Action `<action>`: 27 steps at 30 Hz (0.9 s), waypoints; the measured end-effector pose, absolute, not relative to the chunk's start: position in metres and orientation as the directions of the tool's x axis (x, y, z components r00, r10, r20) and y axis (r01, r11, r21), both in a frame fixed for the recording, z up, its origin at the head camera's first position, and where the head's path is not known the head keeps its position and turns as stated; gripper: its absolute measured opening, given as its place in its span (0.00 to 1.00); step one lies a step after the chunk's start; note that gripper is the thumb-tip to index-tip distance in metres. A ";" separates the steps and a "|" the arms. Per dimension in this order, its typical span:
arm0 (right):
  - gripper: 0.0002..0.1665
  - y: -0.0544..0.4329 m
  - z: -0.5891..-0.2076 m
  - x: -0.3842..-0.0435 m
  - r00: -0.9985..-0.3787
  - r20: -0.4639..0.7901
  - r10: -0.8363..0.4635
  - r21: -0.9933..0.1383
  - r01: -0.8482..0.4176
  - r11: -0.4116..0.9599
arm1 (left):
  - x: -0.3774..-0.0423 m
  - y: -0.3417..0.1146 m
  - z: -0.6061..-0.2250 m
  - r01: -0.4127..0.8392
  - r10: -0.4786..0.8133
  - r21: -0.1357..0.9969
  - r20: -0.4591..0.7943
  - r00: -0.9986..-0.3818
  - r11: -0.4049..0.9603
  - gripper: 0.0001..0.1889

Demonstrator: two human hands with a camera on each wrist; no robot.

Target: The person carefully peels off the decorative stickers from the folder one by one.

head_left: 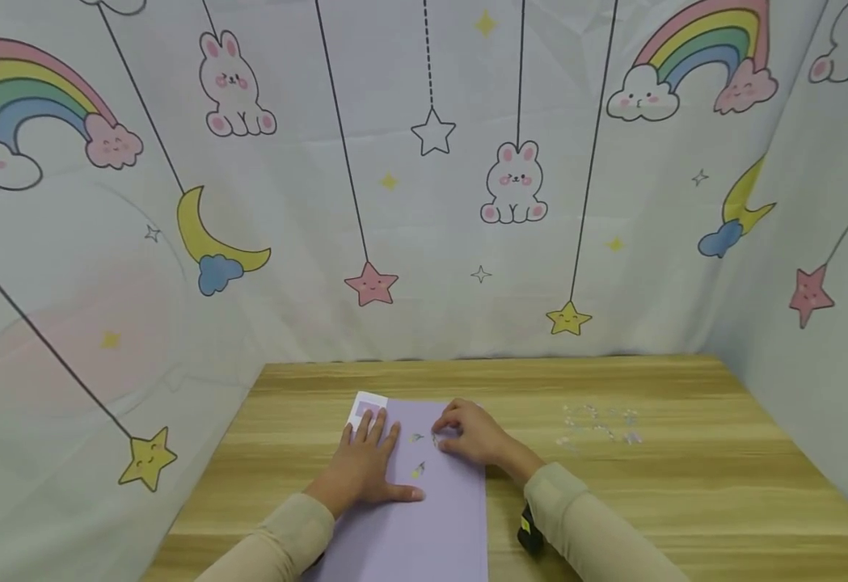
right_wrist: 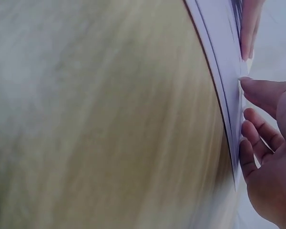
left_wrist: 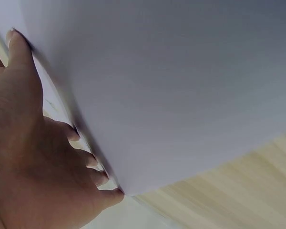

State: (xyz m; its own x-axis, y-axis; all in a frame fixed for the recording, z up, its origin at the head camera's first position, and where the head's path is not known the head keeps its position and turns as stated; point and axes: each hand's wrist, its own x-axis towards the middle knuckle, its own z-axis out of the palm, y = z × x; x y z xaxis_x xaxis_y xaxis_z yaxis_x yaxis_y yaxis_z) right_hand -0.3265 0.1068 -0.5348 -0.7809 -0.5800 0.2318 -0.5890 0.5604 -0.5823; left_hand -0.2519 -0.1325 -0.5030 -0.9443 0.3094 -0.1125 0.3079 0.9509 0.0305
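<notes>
A lilac booklet [head_left: 438, 533] lies on the table, its layered edges showing in the right wrist view. My left hand [head_left: 369, 465] rests flat across its left side, fingers spread and thumb stretched inward. Two small flower stickers [head_left: 419, 469] with yellow and green bits sit on the page between the hands. At the upper right of the page, my right hand [head_left: 470, 432] bends its index finger and thumb around another tiny sticker [head_left: 435, 440]. In the right wrist view its thumb and fingertips [right_wrist: 246, 82] are right at the page surface.
Several small clear stickers [head_left: 598, 424] lie scattered on the wood-grain table [head_left: 656, 501] to the right. A white piece with a lilac square [head_left: 371, 398] shows at the booklet's top left corner. A black device [head_left: 529, 533] is under the right wrist. Printed curtains [head_left: 438, 242] enclose the table.
</notes>
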 end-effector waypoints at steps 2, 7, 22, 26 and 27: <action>0.11 0.106 -0.534 -0.327 -0.777 0.239 -0.582 -0.570 -0.597 0.564 | -0.252 -0.132 -0.502 0.307 0.307 0.021 -0.117 -0.944 0.951 0.67; 0.10 0.105 -0.534 -0.328 -0.771 0.247 -0.586 -0.554 -0.609 0.567 | -0.251 -0.133 -0.501 0.313 0.314 0.028 -0.121 -0.942 0.949 0.67; 0.08 0.103 -0.534 -0.325 -0.766 0.247 -0.593 -0.568 -0.610 0.552 | -0.251 -0.134 -0.502 0.318 0.322 0.059 -0.109 -0.940 0.946 0.67; 0.09 0.102 -0.535 -0.325 -0.777 0.241 -0.581 -0.586 -0.594 0.551 | -0.249 -0.134 -0.503 0.329 0.335 0.079 -0.096 -0.937 0.941 0.67; 0.09 0.102 -0.535 -0.325 -0.782 0.234 -0.578 -0.592 -0.586 0.553 | -0.249 -0.134 -0.503 0.330 0.337 0.084 -0.095 -0.937 0.940 0.67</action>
State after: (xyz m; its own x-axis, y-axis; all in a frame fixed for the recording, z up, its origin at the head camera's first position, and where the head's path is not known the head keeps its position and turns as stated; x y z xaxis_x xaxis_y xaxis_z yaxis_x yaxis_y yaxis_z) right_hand -0.3254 0.1017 -0.5352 -0.7816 -0.5783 0.2340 -0.5863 0.5527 -0.5923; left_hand -0.2492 -0.1339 -0.5027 -0.9366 0.3371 -0.0950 0.3299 0.9403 0.0839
